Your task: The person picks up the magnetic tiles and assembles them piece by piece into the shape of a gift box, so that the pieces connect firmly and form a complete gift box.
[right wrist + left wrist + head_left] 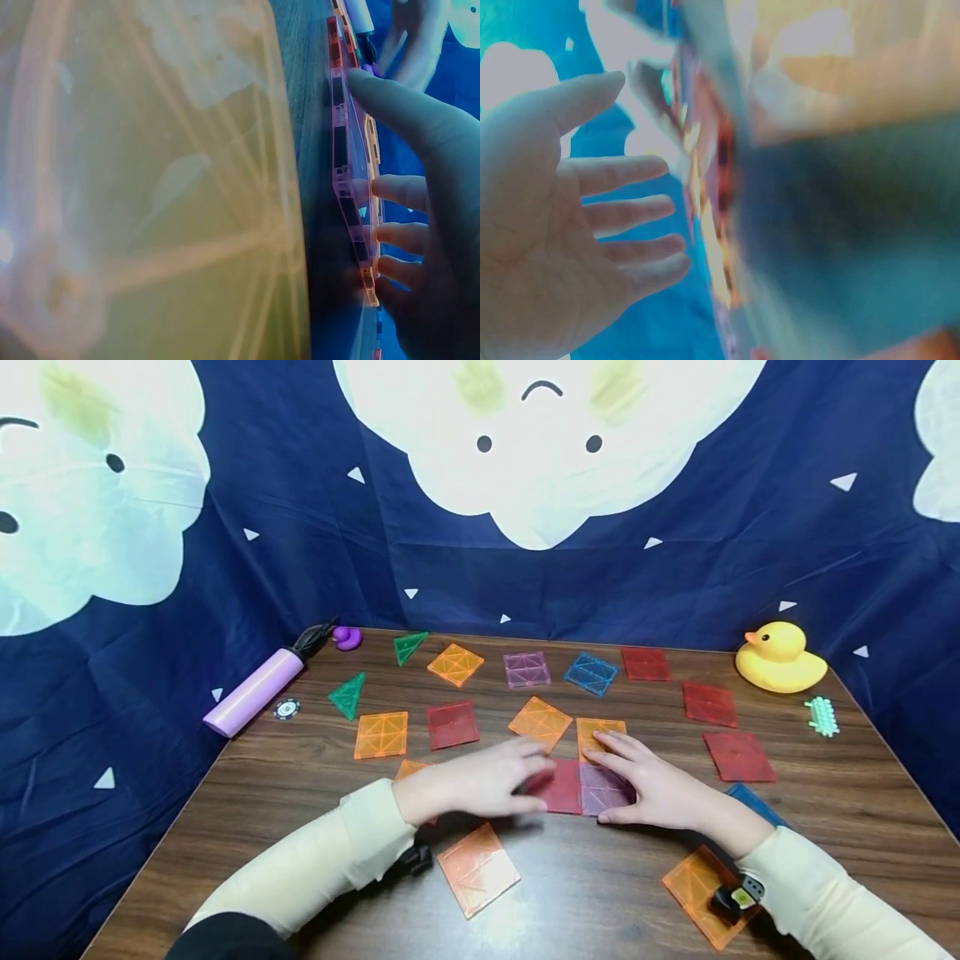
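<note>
A red square tile (564, 787) and a purple square tile (600, 789) lie edge to edge in the middle of the wooden table. An orange square tile (594, 728) adjoins the purple one on its far side. My right hand (663, 785) rests over the purple tile, thumb at its near edge, with fingertips reaching onto the orange tile. In the right wrist view, thumb and spread fingers lie along the purple tile's edge (341, 142). My left hand (487, 781) hovers at the red tile's left side, slightly blurred. Its palm and loosely extended fingers hold nothing in the left wrist view.
An orange tile (478, 870) lies near the left forearm, another (708, 897) beneath the right wrist. Several coloured tiles spread across the back, including a blue one (591, 673). A yellow duck (780, 658) stands back right; a lilac cylinder (255, 693) lies at left.
</note>
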### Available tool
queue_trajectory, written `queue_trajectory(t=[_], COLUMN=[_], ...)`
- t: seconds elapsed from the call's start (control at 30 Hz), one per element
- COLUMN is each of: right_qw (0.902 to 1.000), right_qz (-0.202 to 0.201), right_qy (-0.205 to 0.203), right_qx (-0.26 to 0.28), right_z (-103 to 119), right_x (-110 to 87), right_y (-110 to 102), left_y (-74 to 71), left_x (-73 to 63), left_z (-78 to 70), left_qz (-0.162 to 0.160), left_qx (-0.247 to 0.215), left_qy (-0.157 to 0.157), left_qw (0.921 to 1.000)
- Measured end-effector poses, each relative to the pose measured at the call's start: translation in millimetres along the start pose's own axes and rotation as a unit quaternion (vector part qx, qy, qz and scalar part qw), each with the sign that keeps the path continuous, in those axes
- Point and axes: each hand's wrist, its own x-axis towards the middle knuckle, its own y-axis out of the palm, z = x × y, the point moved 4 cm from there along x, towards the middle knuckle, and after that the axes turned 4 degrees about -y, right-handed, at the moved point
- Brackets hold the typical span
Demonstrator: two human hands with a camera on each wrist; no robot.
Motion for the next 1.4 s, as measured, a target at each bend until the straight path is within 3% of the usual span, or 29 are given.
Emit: queue_trajectory(t=[0.17,0.47,0.57,0.83,1.13,1.4], right_qw=[1.0000,0.9999,0.9999,0.9999,0.9999,0.9998], right_qz=[0.006,0.011,0.010,0.010,0.007,0.007], right_qy=[-0.003,-0.001,-0.001,-0.003,-0.006,-0.007], right_qx=[-0.002,-0.005,-0.005,-0.007,-0.013,-0.016], right_z=[1,4,5,5,6,8], right_x=[0.7,4.9,5.2,6.2,10.1,12.3], right_y=[0,1,1,0,3,5], left_y=[-16.9,-7.0,-3.2,-3.0,5.9,10.3], left_x=[13.4,42.7,47.3,48.6,40.9,38.0], left_z=[25.4,40.9,42.8,37.4,29.8,21.0], left_qz=[-0.026,0.043,0.048,0.037,0.037,0.036], left_qx=[-0.014,0.006,0.019,0.073,0.048,0.060], left_qy=[-0.044,-0.057,-0.059,-0.100,-0.122,-0.134], left_qw=[0.9986,0.9974,0.9969,0.9916,0.9907,0.9884])
